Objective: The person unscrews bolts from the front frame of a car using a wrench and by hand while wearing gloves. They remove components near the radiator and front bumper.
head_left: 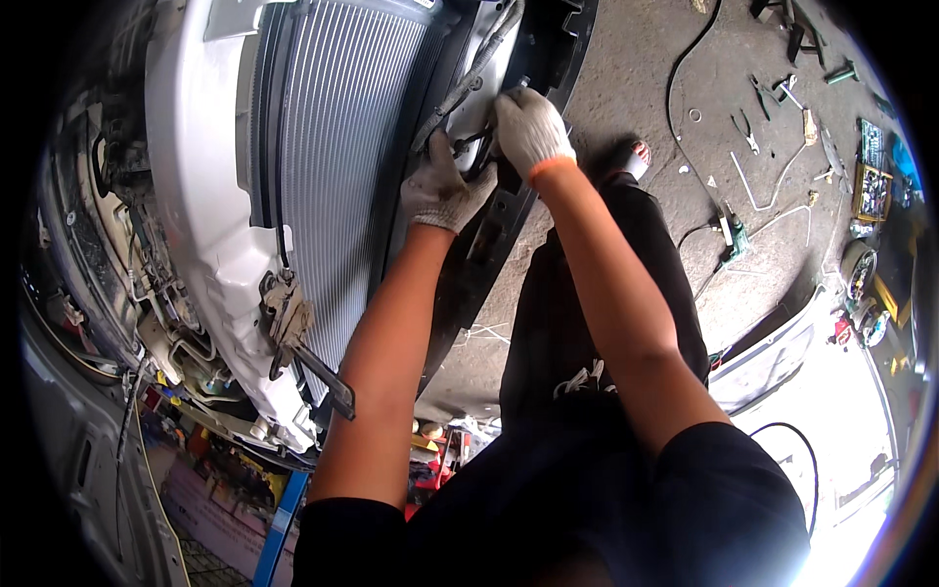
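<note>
- Head view: I am looking down on a grey wrapped cable [468, 83] lying beside the ribbed radiator [337, 147], with a slotted black beam [499, 235] running along the side nearer the person.
- The gloved left hand [445, 191] is holding its thumb well apart from its fingers, near the cable's lower end; I cannot tell whether it is gripping anything.
- The gloved right hand [531, 127] is curling narrowly over the beam's edge; its fingertips are facing away from me, so I cannot tell what it is holding. A dark piece [475, 147] is showing between the hands.
- I am judging the cable to be at risk: a hard pull could be chafing it on the beam's edge. A slip could be scraping knuckles there, and the left forearm, leaning inward, could be bending the radiator's fins.
- Farther out, a black cord [672, 88] is trailing over the floor near the shoe [638, 159], so a careless step could be catching it.
- At the far right, a gold-edged tray [858, 191] is holding small pieces, and a round tub [847, 262] is sitting below it; their contents are appearing too small to name.
</note>
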A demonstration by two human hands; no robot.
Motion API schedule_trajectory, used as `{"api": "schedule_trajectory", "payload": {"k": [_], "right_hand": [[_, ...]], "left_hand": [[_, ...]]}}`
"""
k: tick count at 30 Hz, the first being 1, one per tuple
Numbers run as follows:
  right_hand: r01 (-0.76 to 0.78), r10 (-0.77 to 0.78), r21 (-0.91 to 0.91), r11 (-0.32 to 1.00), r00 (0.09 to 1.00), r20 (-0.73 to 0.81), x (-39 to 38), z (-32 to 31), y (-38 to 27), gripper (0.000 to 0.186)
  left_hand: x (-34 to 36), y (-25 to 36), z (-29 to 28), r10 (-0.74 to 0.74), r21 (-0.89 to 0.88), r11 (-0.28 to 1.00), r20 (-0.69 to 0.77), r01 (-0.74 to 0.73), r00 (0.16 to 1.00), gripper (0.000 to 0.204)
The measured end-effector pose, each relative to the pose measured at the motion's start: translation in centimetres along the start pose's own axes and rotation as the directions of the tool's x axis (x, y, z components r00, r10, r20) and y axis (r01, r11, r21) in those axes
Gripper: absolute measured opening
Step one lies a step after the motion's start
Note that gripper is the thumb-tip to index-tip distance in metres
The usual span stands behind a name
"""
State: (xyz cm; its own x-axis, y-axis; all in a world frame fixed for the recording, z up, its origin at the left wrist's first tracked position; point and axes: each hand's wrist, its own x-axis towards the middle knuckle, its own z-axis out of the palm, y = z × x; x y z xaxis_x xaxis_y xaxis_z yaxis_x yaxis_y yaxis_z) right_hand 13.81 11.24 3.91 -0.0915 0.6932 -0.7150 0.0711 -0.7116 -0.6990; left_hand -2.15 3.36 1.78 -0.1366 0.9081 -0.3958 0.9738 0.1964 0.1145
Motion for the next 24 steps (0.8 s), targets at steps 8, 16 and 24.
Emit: {"api": "schedule_trajectory", "payload": {"k": [8, 16, 24], "right_hand": [[0.265, -0.364, -0.281, 0.923, 0.837, -0.408, -2.3, 3.2, 2.3, 0.027], [0.345, -0.485, -0.468, 0.814, 0.847, -0.219, -0.4, 1.6, 0.4, 0.028], [0.379, -0.451, -0.387, 0.840, 0.886, -0.111, -7.7, 5.3, 3.9, 0.009]], "left_hand": [[-0.4, 0.3, -0.9, 0.047, -0.074, 0.996, -0.003, -0.047, 0.999, 0.095], [-0.3, 1.0, -1.4, 0.041, -0.015, 0.999, 0.005, -0.041, 0.999, 0.086], [1.2, -1.2, 2.0, -0.041, -0.111, 0.993, 0.081, 0.049, 0.996, 0.057]]}}
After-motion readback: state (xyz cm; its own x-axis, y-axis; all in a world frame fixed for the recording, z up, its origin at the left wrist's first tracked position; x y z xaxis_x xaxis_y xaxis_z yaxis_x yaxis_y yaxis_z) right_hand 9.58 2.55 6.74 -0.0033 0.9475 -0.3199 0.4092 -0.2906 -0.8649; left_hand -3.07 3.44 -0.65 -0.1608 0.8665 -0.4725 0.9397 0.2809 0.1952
